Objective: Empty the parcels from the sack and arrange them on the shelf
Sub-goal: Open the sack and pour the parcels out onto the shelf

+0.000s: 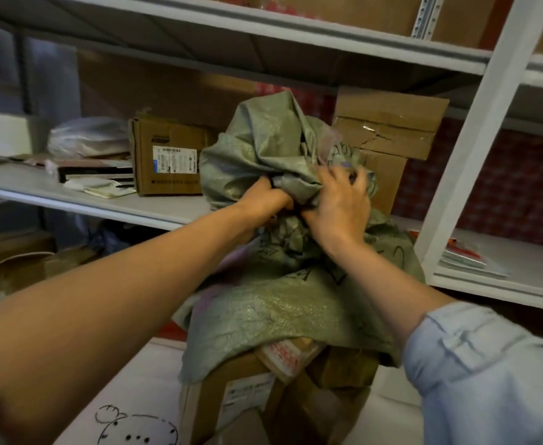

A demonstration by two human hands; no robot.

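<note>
Head view: both hands were up on a green woven sack (263, 303) in front of a white metal shelf (154, 205). Left hand (265, 195) gripped a bunch of the sack fabric near the top, fingers curled into the folds. Right hand (339, 200) was just beside it, touching it — fingers bent round the crumpled neck of the sack, thumb low by the left hand. The sack's upper part was bunched and stood tall against the shelf edge; its lower part draped over cardboard parcels (241, 396) stacked below, which poked out from under the hem — one with a white label, one with red print on tape. On the shelf board behind the left hand sat a small brown box (167, 162) with a barcode label, flat packets (96, 175) and a clear plastic bag (87, 136) further left. Behind the sack, right of it, stood a taller taped carton (389, 130), flap cracked. A rolled-up pale blue sleeve (488, 364) covered the right forearm; the left forearm was bare. Right of the shelf's upright post (469, 149), flat papers (469, 255) lay on the next board.
</note>
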